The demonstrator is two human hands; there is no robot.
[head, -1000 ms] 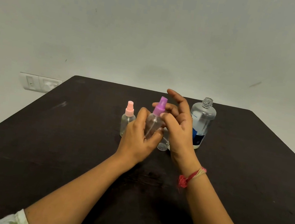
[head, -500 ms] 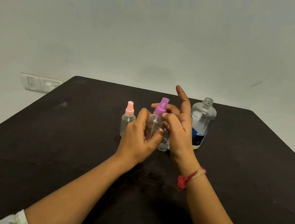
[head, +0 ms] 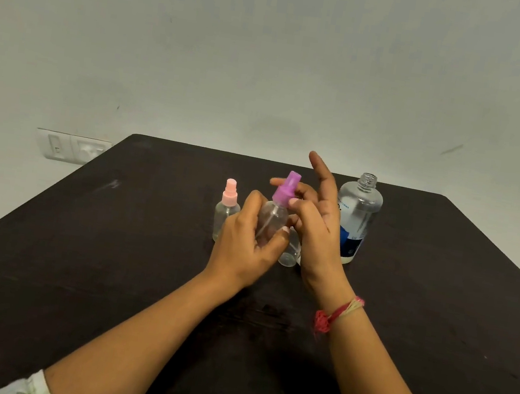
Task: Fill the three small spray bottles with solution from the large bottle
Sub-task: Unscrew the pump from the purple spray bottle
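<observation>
My left hand (head: pixel 247 245) grips the clear body of a small spray bottle (head: pixel 274 219), tilted slightly right above the table. My right hand (head: pixel 317 228) pinches its purple spray cap (head: pixel 286 189) with thumb and fingers, the index finger pointing up. A second small bottle with a pink cap (head: pixel 225 212) stands upright to the left. A third small clear bottle (head: pixel 290 251) stands behind my hands, mostly hidden. The large clear bottle (head: pixel 357 217), uncapped, with a blue and white label, stands at the right.
All bottles are on a dark table (head: pixel 107 275) whose far edge meets a pale wall. A white switch plate (head: pixel 72 147) sits on the wall at the left. A red thread band circles my right wrist (head: pixel 335 314).
My right hand's index finger has lifted straighter while the fingers shifted around the purple cap. The bottle stays in my left hand at about the same place.
</observation>
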